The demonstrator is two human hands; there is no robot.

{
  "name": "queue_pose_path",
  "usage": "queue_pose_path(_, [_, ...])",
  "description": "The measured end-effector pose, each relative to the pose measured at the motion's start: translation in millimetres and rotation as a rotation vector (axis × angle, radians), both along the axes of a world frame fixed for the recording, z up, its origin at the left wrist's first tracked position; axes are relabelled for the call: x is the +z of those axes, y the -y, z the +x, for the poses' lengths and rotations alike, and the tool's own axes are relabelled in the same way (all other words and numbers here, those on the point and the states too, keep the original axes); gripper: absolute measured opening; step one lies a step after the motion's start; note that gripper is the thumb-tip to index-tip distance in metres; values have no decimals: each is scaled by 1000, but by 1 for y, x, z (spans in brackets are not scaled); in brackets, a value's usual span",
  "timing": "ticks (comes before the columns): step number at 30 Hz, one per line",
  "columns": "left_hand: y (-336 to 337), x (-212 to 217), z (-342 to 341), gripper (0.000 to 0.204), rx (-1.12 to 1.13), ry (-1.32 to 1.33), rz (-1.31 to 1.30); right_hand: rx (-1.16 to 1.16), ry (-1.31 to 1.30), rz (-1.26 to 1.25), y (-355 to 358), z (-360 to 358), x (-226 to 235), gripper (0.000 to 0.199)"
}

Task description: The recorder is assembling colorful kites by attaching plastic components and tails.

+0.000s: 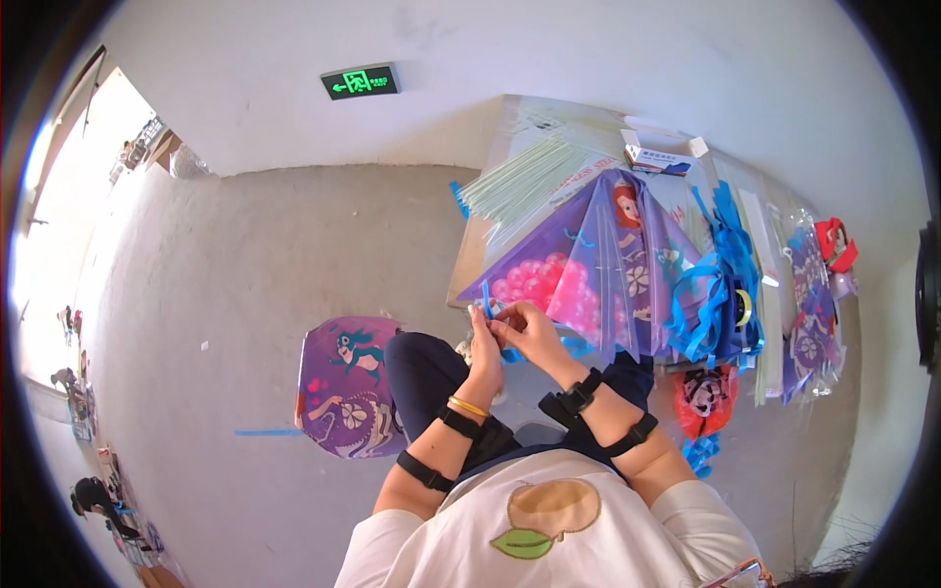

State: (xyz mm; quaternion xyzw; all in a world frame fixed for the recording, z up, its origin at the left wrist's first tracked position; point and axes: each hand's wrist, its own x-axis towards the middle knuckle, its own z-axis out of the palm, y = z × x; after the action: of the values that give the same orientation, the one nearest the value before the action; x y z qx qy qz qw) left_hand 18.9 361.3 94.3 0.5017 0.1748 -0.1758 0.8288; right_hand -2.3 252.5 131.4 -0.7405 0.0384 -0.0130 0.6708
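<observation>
Cluttered worktop (pixel 469 257) by a pale wall (pixel 265 78), grey floor (pixel 245 255) alongside.
At the near-left corner, left hand (pixel 482 348) and right hand (pixel 534 338) grasp a narrow blue strip (pixel 487 297) beside a purple printed sheet (pixel 583 230); pale rods (pixel 534 181) lie far left.

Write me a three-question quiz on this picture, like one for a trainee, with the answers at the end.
1. Multiple choice: what lies just left of the open white box?
(a) a bundle of pale sticks
(b) a bowl of fruit
(c) a pair of shoes

2. True or false: the gold bracelet is on the right wrist.

3. Name the colour: what colour is the upright strip where the left hand and right hand meet?

Key:
1. (a), the pale sticks.
2. False; the gold bracelet is on the left wrist.
3. Blue.
</observation>
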Motion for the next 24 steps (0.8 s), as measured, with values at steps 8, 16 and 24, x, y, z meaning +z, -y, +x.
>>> queue_pose_path(8, [6,5,2,74,-63,141,-35,-15,12,50,5,-5,-8,26])
queue_pose_path(16, [13,19,-2,57,-119,256,27,-65,-59,-28,24,-1,0,13])
queue_pose_path(24, [-1,24,-8,28,-403,214,-42,46,-69,74,49,7,9,10])
